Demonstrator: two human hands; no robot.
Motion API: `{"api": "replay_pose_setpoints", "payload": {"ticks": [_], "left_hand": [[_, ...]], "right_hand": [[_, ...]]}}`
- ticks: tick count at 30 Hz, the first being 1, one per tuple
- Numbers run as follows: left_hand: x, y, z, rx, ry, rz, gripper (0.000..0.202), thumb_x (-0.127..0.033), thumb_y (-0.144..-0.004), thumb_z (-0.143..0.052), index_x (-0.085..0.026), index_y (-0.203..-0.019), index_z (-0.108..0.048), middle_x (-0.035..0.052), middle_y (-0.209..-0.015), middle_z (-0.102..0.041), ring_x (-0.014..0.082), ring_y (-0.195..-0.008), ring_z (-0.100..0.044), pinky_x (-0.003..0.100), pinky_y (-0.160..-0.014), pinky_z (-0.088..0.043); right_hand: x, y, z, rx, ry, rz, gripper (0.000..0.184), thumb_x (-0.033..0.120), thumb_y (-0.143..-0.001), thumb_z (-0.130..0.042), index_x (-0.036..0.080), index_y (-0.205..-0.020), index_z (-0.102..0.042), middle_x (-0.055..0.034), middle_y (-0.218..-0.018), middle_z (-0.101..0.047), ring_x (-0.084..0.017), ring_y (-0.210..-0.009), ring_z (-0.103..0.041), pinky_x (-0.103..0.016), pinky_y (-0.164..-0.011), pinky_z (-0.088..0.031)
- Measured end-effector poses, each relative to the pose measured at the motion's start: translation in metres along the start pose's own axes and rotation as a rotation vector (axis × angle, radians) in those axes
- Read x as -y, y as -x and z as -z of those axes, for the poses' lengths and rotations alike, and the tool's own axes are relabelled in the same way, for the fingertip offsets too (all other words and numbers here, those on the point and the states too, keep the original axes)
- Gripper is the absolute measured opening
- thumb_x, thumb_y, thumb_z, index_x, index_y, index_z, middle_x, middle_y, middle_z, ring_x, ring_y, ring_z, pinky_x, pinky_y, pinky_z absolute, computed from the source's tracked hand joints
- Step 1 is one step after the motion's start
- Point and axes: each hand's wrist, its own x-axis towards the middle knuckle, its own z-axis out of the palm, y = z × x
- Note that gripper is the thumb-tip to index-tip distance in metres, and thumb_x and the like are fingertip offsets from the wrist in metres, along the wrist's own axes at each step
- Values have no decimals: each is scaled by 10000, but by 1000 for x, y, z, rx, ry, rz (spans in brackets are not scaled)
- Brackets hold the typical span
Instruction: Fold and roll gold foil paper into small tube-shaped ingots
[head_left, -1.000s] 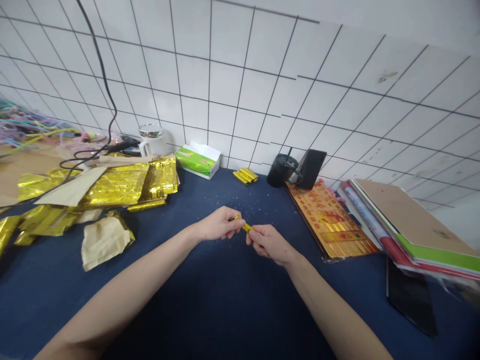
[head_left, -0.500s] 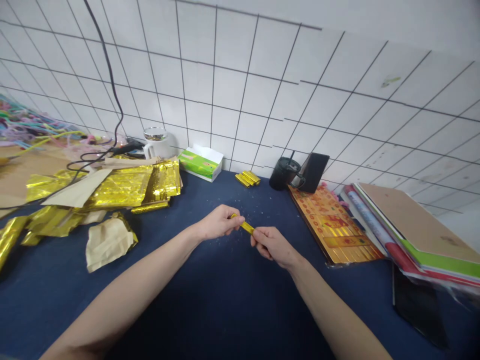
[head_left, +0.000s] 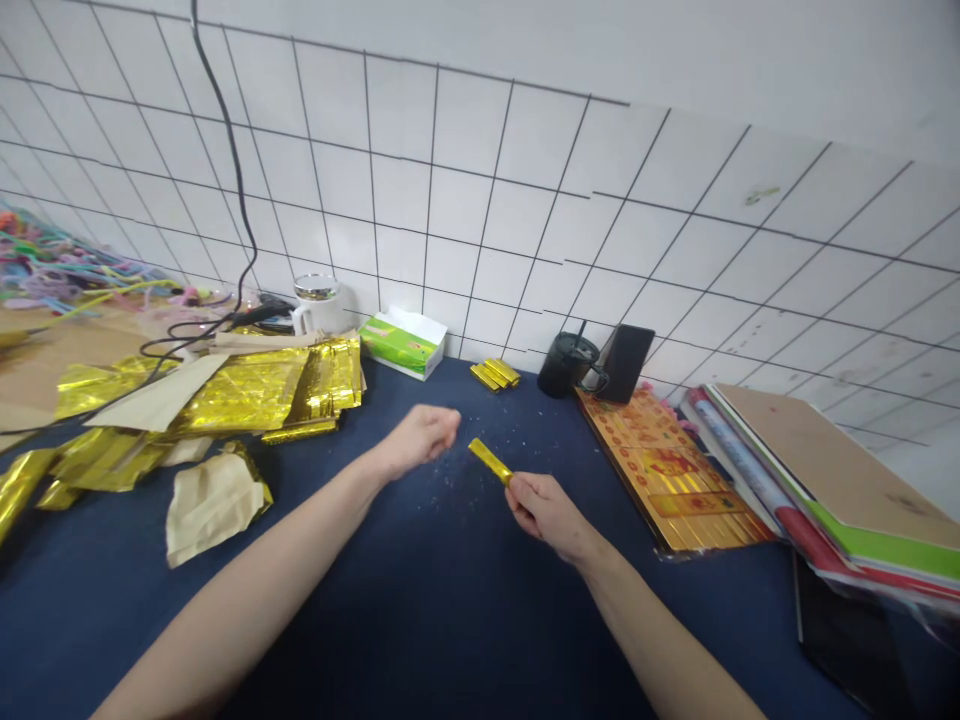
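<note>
My right hand [head_left: 546, 512] pinches one end of a narrow, flat strip of folded gold foil paper [head_left: 490, 460]. The strip's other end points up and to the left, free in the air over the dark blue tabletop [head_left: 450, 620]. A short gap away, my left hand [head_left: 421, 438] is closed, thumb and fingers pressed together; whatever may be between them is hidden. Tiny pale flecks are scattered on the table around both hands. Beyond them, against the wall, lies a small group of similar gold strips [head_left: 495, 374].
Gold foil sheets [head_left: 244, 390] and a crumpled beige-backed piece [head_left: 214, 505] lie at left, by a white mug [head_left: 319, 305] and a green tissue pack [head_left: 405, 343]. At right are a black cup [head_left: 566, 365], a phone [head_left: 628, 362], an orange-gold packet [head_left: 675, 470] and stacked boards [head_left: 840, 470].
My left hand has let go of the gold strip and drawn back to the left. The strip stays in my right hand. The whole view has tilted slightly upward.
</note>
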Motion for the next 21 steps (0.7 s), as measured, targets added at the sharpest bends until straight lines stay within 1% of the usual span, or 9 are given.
{"api": "replay_pose_setpoints", "payload": {"ticks": [2, 3, 6, 8, 9, 11, 15, 18, 21], "left_hand": [[1, -3, 3, -177, 73, -40, 443, -545, -761, -412, -159, -544, -409, -79, -349, -309, 40, -317, -229, 176, -348, -162], [3, -3, 0, -189, 88, -42, 434, -544, -771, -391, -157, -577, -428, -80, -356, -319, 45, -320, -245, 177, -351, -172], [10, 0, -25, -16, 0, 8, 365, -488, -712, -509, -150, -594, -435, -72, -427, -373, 47, -375, -303, 178, -382, -219], [16, 4, -47, 161, -72, -17, 352, -440, -658, -588, -135, -553, -448, -59, -484, -391, 50, -440, -333, 182, -417, -245], [18, 6, -55, 204, -57, -22, 362, -445, -671, -576, -134, -542, -441, -58, -495, -381, 51, -456, -329, 185, -426, -248], [22, 8, -64, 161, 16, -23, 381, -452, -697, -550, -145, -527, -402, -66, -486, -337, 49, -454, -300, 191, -431, -244], [20, 6, -52, 42, 95, 1, 417, -459, -695, -556, -162, -502, -337, -86, -443, -249, 38, -413, -222, 201, -407, -173], [15, 3, -37, 40, 115, 43, 436, -485, -700, -540, -166, -488, -331, -88, -405, -243, 34, -379, -196, 208, -392, -128], [12, 2, -30, 44, 153, 70, 469, -504, -709, -520, -174, -470, -287, -92, -383, -208, 30, -363, -156, 211, -387, -102]], "right_hand": [[-2, -2, -2, -64, -105, -3, 365, 477, -806, -437, 178, -597, -420, 100, -356, -298, -35, -313, -179, -186, -326, -111], [-3, -3, -4, -88, -161, -1, 359, 478, -802, -442, 181, -601, -415, 104, -352, -290, -35, -311, -170, -186, -326, -110], [-7, -4, -17, -123, -260, 14, 364, 491, -789, -457, 186, -596, -408, 110, -343, -280, -31, -299, -163, -188, -322, -115], [-11, -3, -27, -137, -256, 15, 387, 514, -773, -468, 183, -581, -412, 106, -333, -284, -29, -290, -170, -192, -316, -117], [-12, -2, -31, -137, -254, 11, 398, 523, -770, -469, 181, -573, -413, 103, -330, -287, -29, -289, -175, -194, -315, -116], [-13, 0, -38, -117, -269, 1, 405, 522, -774, -463, 179, -565, -414, 100, -330, -287, -30, -291, -180, -196, -316, -114], [-12, 2, -42, -71, -298, -14, 378, 496, -776, -471, 183, -572, -410, 104, -331, -287, -29, -296, -167, -193, -323, -103], [-11, 3, -39, -56, -319, -19, 377, 494, -772, -477, 183, -569, -408, 105, -340, -283, -28, -301, -162, -192, -325, -99], [-14, 3, -37, -42, -319, -26, 372, 489, -777, -474, 182, -574, -415, 107, -343, -278, -30, -303, -160, -192, -324, -106]]}}
